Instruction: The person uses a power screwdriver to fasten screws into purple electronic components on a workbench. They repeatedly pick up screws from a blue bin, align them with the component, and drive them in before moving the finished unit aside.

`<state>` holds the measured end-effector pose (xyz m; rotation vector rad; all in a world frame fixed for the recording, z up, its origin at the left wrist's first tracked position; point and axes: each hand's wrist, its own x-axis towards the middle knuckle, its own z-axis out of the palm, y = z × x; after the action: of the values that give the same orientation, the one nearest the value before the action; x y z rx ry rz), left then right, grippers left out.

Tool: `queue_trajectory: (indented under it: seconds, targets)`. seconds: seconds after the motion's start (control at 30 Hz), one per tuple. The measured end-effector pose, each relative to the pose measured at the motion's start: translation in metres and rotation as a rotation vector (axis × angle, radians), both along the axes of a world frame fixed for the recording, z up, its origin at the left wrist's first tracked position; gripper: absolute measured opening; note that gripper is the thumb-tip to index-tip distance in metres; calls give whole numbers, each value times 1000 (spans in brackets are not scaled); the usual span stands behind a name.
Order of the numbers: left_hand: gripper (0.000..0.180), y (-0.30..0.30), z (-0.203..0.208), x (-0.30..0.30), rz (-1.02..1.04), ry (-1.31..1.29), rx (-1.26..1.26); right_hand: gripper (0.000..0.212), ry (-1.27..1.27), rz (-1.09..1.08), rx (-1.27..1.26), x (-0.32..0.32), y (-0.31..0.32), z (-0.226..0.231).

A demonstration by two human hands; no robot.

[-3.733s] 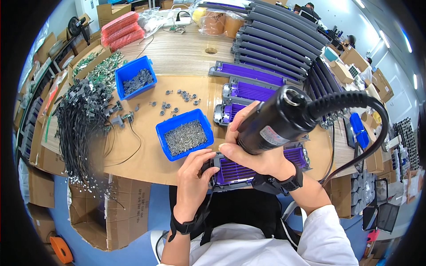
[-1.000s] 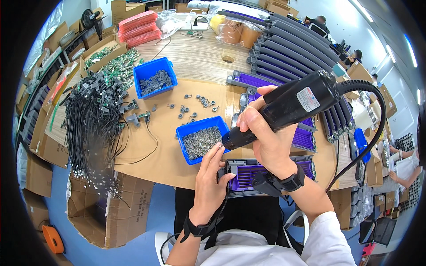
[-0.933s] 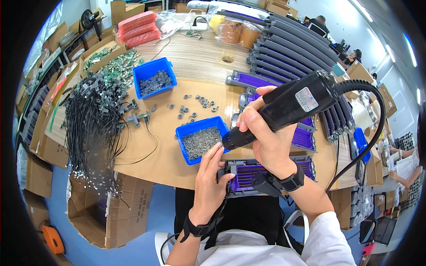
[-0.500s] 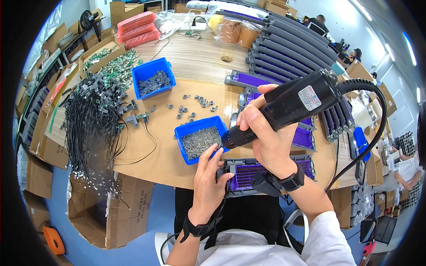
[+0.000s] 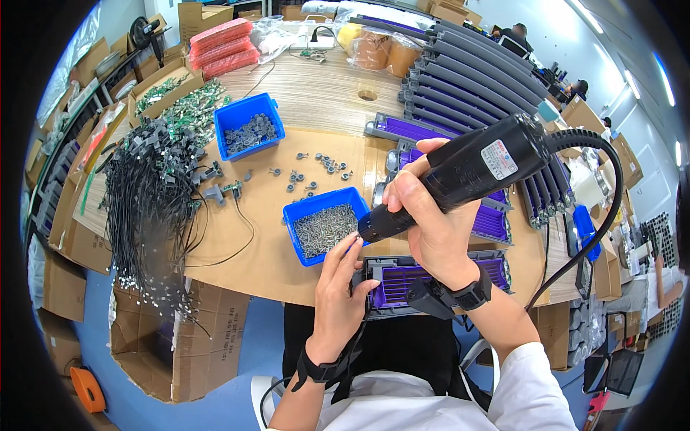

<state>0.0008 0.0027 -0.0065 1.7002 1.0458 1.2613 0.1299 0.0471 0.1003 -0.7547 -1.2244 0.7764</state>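
My right hand (image 5: 435, 230) is wrapped round a thick black electric screwdriver (image 5: 460, 183), held tilted with its nose down to the left. The fingertips of my left hand (image 5: 338, 280) meet at that nose. Whether a screw sits between them is too small to see. My left thumb rests by the left end of a grey housing with a purple slatted inside (image 5: 402, 285), which lies at the table's near edge under both hands. Just beyond the fingertips stands a blue bin of small screws (image 5: 323, 228).
Farther back, a second blue bin (image 5: 248, 129) holds grey round parts, with several more loose on the cardboard sheet (image 5: 269, 215). A heap of black cables (image 5: 147, 194) lies at left. Grey-purple housings (image 5: 467, 79) line the right. The screwdriver's cord (image 5: 619, 187) loops at right.
My left fingertips have shifted very slightly right against the screwdriver's nose. The screwdriver and my right hand are nearly still. A person at the far right has moved an arm.
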Motion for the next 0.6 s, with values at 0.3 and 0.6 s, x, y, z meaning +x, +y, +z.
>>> queue_trajectory:
  seconds: [0.3,0.6]
  targets:
    - [66,0,-3,3,40,-15,28,38,0,-18,-5,1,-1,-1]
    - [62,-1,-4,3,46,-18,19,40,2,-7,-33,0,-4,-2]
